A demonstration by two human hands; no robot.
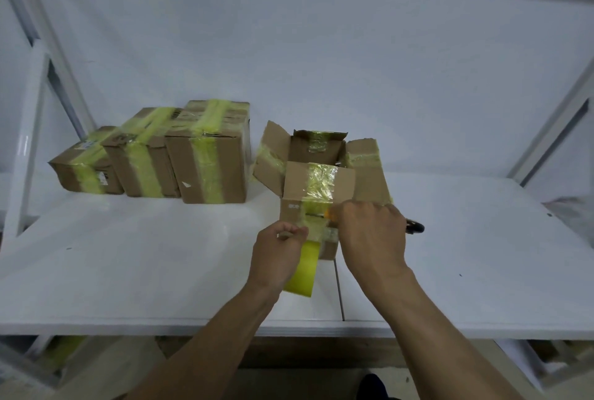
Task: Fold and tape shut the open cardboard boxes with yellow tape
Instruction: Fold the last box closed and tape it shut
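An open cardboard box (321, 181) with old yellow tape on its four raised flaps stands in the middle of the white table (128, 255). My left hand (279, 255) grips the yellow tape roll (303, 271) in front of the box's near side. My right hand (373, 235) grips a cutter (414, 226) with an orange front and black rear end, its tip at the tape on the box's front face. The blade itself is mostly hidden by my fingers.
Three boxes taped shut with yellow tape stand in a row at the left: (85, 168), (141, 158), (210, 155). A white wall rises behind the table. White shelf frame posts (29, 142) flank both sides. The table's front edge lies just below my forearms.
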